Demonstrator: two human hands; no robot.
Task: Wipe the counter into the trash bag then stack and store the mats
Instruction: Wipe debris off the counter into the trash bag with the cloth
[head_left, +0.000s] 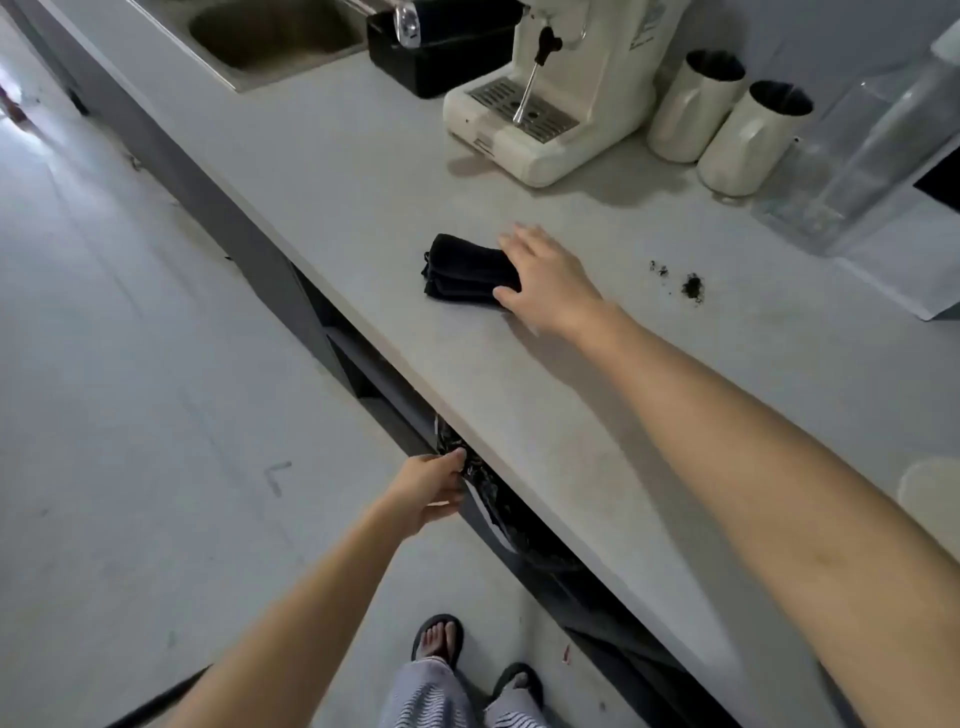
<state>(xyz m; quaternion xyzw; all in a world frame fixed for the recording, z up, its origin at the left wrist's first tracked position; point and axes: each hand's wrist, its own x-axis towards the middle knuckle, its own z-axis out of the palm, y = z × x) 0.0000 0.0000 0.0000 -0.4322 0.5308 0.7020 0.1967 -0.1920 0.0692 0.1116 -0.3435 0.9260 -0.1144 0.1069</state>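
My right hand on the cloth, my left hand pinching the trash bag.

My right hand (545, 280) lies flat, fingers (519, 236) spread loosely over the folded black cloth (462, 273) mid-tabletop (597, 415), with coffee crumbs (692, 287) near its right. My left hand (428, 491) has its fingers (452, 460) closed on the black trash bag (485, 499) just under the tabletop's front edge.

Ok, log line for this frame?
phase: wiping | right hand: on black cloth | left hand: holding trash bag | coffee grounds: unwiped
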